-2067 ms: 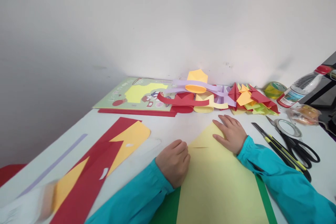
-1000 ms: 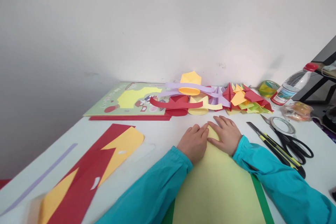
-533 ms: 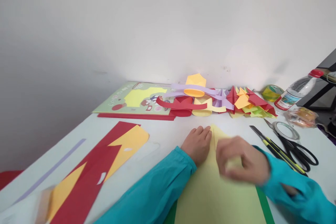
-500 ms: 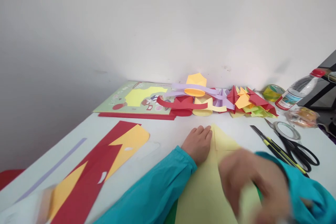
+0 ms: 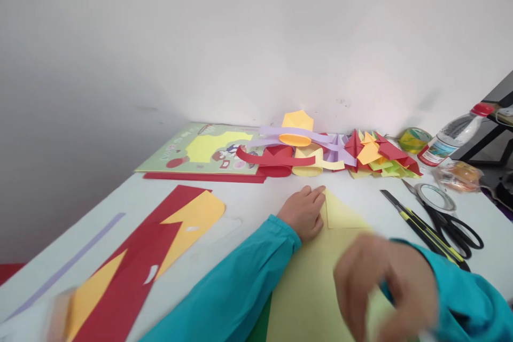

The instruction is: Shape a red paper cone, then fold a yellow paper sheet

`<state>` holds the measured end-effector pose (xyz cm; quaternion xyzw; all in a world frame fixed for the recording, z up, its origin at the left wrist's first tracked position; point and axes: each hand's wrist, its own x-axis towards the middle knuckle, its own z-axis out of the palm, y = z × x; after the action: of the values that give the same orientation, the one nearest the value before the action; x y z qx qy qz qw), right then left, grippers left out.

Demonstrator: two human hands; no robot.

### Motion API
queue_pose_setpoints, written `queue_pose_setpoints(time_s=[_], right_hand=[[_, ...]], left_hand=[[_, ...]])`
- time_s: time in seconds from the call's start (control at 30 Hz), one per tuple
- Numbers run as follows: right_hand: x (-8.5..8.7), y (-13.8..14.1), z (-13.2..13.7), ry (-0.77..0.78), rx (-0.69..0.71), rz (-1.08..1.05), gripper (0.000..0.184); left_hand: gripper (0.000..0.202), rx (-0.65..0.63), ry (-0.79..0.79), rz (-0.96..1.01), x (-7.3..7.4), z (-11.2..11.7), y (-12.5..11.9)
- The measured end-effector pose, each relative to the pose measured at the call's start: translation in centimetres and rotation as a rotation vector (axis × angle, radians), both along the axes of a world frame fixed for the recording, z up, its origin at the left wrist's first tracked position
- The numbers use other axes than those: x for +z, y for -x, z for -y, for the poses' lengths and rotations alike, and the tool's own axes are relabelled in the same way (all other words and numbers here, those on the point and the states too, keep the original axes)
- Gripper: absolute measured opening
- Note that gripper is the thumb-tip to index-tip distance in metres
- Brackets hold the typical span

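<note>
A pale yellow sheet of paper (image 5: 304,288) lies before me, its far right corner folded over into a triangular flap (image 5: 342,215). My left hand (image 5: 303,214) is closed, fingers bent together, pressing on the sheet's far tip beside the fold. Over the sheet's right part hovers my right hand (image 5: 387,288), curled and smeared by motion. Yellow paper shows through the gap by its thumb; whether the fingers hold anything is unclear. Green paper (image 5: 261,319) peeks out beneath the sheet on the left.
Left lie red paper (image 5: 140,246), orange pieces (image 5: 202,211) and a purple strip (image 5: 68,264). A box knife (image 5: 425,230), scissors (image 5: 451,222) and white tape (image 5: 435,196) lie right. Behind are a picture book (image 5: 176,144), folded paper shapes (image 5: 371,152) and a bottle (image 5: 452,136).
My left hand stays at the tip of the yellow sheet. My right hand has shifted slightly and is still blurred, showing more of the folded flap. The whole view has moved a little.
</note>
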<state>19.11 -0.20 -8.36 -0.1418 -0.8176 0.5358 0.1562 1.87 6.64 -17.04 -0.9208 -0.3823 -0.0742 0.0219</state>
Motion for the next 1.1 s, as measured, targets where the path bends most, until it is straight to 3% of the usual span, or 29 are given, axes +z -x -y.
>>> queue_pose_setpoints(time_s=[0.1, 0.13, 0.17, 0.23, 0.3, 0.47, 0.8, 1.1], right_hand=[[-3.4, -0.1, -4.3, -0.127, -0.671, 0.079, 0.035], [-4.9, -0.3, -5.5, -0.251, -0.855, 0.12, 0.03], [-6.3, -0.6, -6.4, -0.39, -0.941, 0.168, 0.027], [-8.7, -1.1, -7.5, -0.606, -0.92, 0.274, 0.028], [-9.8, -1.3, -7.7, -0.738, -0.883, 0.393, 0.032], [-9.5, -0.7, -7.2, -0.903, -0.837, 0.631, 0.035], [-9.1, -0.4, -6.8, -0.926, -0.854, 0.722, 0.034], [-9.3, -0.5, -6.9, -0.917, -0.866, 0.713, 0.035]], left_hand=[[0.042, -0.003, -0.006, 0.017, -0.1, 0.1, 0.0], [0.041, -0.004, -0.012, 0.024, -0.1, 0.1, 0.0], [0.04, -0.006, -0.018, 0.032, -0.1, 0.1, 0.0], [0.036, -0.011, -0.033, 0.042, 0.0, 0.2, 0.0], [0.034, -0.018, -0.05, 0.039, 0.1, 0.2, 0.0], [0.03, -0.044, -0.1, 0.018, 0.1, 0.4, 0.4], [0.024, -0.065, -0.268, 0.048, -1.5, 2.3, 3.0], [0.025, -0.142, -0.461, 0.199, -1.1, 4.3, 5.6]])
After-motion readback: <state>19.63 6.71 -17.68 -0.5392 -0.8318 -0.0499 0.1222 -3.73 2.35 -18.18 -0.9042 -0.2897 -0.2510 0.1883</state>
